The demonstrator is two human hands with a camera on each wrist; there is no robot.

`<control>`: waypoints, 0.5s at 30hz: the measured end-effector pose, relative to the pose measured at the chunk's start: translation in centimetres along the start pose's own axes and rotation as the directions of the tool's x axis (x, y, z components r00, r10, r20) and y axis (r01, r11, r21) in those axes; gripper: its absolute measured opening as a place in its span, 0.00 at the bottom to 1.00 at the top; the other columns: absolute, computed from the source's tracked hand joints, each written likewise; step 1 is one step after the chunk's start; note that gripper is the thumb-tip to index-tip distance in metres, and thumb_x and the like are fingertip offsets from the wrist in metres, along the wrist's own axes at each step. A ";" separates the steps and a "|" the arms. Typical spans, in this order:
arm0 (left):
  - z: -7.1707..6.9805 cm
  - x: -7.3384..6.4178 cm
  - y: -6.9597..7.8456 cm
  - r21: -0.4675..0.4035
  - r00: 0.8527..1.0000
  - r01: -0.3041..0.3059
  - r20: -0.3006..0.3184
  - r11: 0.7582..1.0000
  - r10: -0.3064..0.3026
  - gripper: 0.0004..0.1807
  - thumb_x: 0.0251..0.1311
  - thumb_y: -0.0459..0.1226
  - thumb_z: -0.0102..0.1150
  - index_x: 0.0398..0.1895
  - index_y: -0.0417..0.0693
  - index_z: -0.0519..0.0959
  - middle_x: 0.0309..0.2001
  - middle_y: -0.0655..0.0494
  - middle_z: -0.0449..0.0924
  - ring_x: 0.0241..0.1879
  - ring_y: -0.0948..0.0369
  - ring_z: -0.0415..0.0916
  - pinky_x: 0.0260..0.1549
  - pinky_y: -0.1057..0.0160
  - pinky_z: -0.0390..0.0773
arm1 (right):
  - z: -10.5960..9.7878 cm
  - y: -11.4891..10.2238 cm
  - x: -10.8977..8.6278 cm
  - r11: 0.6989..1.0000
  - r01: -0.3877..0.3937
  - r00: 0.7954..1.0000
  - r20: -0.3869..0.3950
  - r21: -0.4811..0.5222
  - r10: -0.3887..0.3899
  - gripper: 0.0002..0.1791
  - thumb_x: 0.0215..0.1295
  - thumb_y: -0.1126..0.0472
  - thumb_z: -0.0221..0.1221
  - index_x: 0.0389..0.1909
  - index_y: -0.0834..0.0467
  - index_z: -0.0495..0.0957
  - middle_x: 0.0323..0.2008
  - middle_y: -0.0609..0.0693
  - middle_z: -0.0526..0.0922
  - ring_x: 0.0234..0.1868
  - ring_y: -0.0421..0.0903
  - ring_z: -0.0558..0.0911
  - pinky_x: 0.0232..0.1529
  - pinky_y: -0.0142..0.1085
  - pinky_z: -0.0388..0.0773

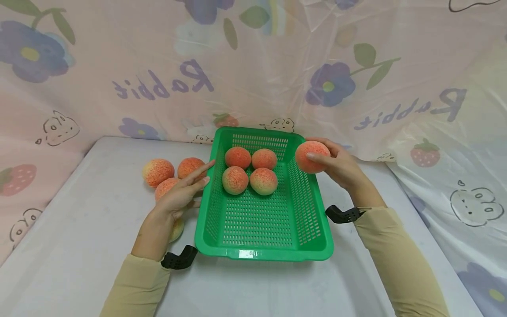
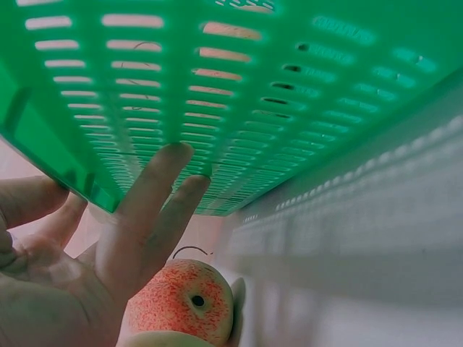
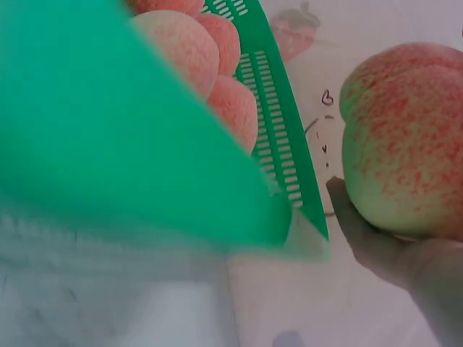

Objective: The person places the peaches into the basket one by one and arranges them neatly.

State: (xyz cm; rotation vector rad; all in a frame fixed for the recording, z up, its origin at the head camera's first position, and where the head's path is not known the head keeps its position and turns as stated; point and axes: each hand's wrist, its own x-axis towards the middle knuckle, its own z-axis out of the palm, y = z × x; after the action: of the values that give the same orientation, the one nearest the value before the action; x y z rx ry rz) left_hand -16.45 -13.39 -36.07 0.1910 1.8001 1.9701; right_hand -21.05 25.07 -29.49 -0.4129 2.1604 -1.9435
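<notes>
A green plastic basket (image 1: 259, 253) with slotted walls stands in the middle, holding several peaches (image 1: 263, 181) grouped in its far half. My right hand (image 1: 341, 165) grips another peach (image 1: 312, 156) just over the basket's right rim; this peach (image 3: 412, 144) looks large in the right wrist view, with a finger beneath it. At the left rim, my left hand (image 1: 180, 193) touches the basket, its fingers fairly straight. In the left wrist view two fingers (image 2: 155, 210) rest on the outer slotted wall (image 2: 210, 116), while other fingertips meet the rim.
Loose peaches (image 1: 158, 172) lie on the white table (image 1: 99, 211) left of the basket, partly hidden by my left hand and forearm. A patterned cloth (image 1: 253, 79) hangs behind the table. Black straps with camera mounts (image 1: 180, 259) are on both wrists.
</notes>
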 end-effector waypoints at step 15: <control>0.0 0.0 0.1 -0.006 1.000 0.006 -0.005 1.000 -0.006 0.29 0.75 0.42 0.38 0.76 0.68 0.48 0.72 0.44 0.54 0.53 0.59 0.77 0.44 0.58 0.82 | 2.8 -0.6 2.1 0.997 -0.053 0.997 0.046 -0.062 0.056 0.22 0.65 0.65 0.58 0.60 0.51 0.70 0.55 0.50 0.72 0.54 0.47 0.73 0.50 0.34 0.76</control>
State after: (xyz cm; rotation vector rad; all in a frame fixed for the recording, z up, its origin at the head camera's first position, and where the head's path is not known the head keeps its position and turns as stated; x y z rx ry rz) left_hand -16.45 -13.41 -35.96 0.1790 1.7956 1.9736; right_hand -22.07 21.63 -29.17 -0.4019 2.1821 -1.8242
